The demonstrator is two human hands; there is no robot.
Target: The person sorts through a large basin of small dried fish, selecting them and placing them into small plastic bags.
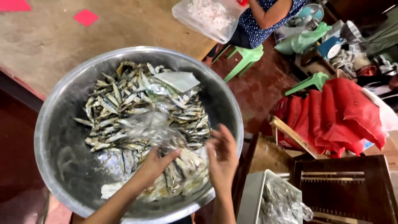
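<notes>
We look down into a wide metal bowl (62, 137) filled with small dried fish (120, 103), silver and brown, heaped from the centre toward twelve o'clock. Our left hand (155, 164) sits at about five o'clock in the bowl, its grip clenched on the gathered neck of a clear plastic bag (182, 172) that lies on the fish and already holds a good portion of them. Our right hand (222, 155) hovers just beside it at four o'clock, near the rim, fingers spread and released, holding nothing that we can see. A loose sheet of clear plastic (176, 81) rests on the heap at one o'clock.

As we judge it, the work is only partly through: one bag is filled or nearly so, while most of the fish lie loose in the bowl. At five o'clock beyond the rim a pale tray (253, 197) carries what look like packed bags, though they are too blurred to be sure.

At twelve to one o'clock another person (265, 16) sits on a green stool (246, 58) with a big clear bag (207, 16). Red sacks (336, 116) are stacked at three o'clock.
</notes>
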